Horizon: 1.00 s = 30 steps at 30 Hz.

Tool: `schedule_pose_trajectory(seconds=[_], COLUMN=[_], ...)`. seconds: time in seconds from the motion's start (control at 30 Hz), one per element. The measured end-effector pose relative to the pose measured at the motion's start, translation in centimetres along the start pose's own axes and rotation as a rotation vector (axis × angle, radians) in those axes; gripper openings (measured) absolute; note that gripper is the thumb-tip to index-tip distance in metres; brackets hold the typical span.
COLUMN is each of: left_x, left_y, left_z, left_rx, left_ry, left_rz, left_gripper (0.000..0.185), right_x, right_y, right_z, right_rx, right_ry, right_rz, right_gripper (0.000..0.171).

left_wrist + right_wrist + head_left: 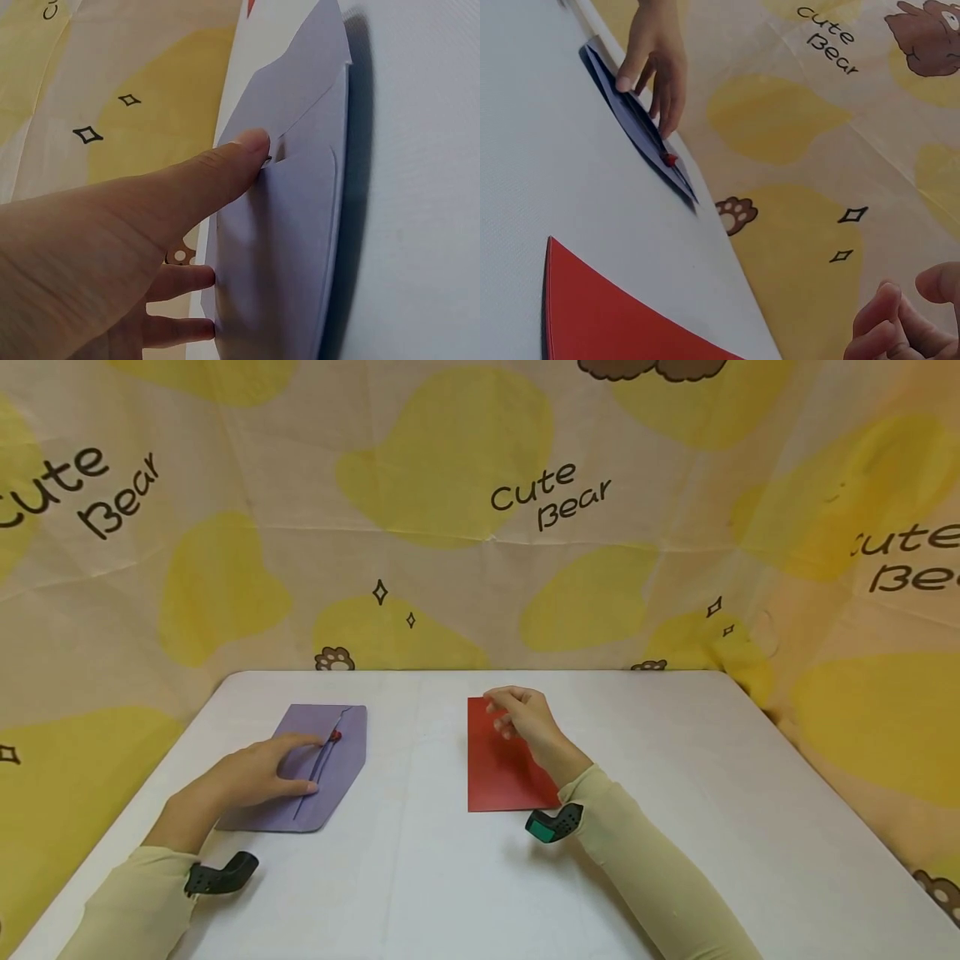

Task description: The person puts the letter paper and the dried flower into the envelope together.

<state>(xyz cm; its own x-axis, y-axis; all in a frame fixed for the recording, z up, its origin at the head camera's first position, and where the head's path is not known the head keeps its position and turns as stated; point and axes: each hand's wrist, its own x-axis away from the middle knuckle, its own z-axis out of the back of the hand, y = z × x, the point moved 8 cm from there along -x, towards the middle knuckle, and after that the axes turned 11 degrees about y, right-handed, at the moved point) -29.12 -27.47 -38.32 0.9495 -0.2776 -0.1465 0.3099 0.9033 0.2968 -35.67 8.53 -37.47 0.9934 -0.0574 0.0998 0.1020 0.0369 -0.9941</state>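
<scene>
A purple envelope (347, 768) lies at the left of the table, its flap side up and opened out. A small red piece (335, 736) sits at its mouth. My left hand (251, 772) is spread over the envelope; in the left wrist view its thumb (240, 156) rests at the edge of the opening and two fingertips meet the paper's far side. To the right, a flat red rectangular sheet (487, 777) lies on the table. Over its upper part hovers my right hand (528, 718), fingers loosely bent and nothing between them.
Both items lie on a white table (420, 877). Behind it and at both sides hangs a yellow patterned cloth (450, 468) with "Cute Bear" lettering. A black band device (223, 874) is worn on the left wrist, another (555, 823) on the right.
</scene>
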Motion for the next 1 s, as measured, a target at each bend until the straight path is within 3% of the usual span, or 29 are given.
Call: schedule_pose_trajectory(seconds=[0.57, 1.0], left_x=[-0.7, -0.8], left_y=[0.2, 0.5], left_z=[0.4, 1.3], left_rx=[0.010, 0.021], left_ry=[0.015, 0.110], left_rz=[-0.014, -0.065], left_gripper=[0.077, 0.061], right_x=[-0.4, -0.4], right_y=[-0.4, -1.0], right_z=[1.2, 2.2], right_rx=[0.016, 0.028], right_ry=[0.024, 0.020], right_rz=[0.011, 0.012], right_gripper=[0.028, 0.031])
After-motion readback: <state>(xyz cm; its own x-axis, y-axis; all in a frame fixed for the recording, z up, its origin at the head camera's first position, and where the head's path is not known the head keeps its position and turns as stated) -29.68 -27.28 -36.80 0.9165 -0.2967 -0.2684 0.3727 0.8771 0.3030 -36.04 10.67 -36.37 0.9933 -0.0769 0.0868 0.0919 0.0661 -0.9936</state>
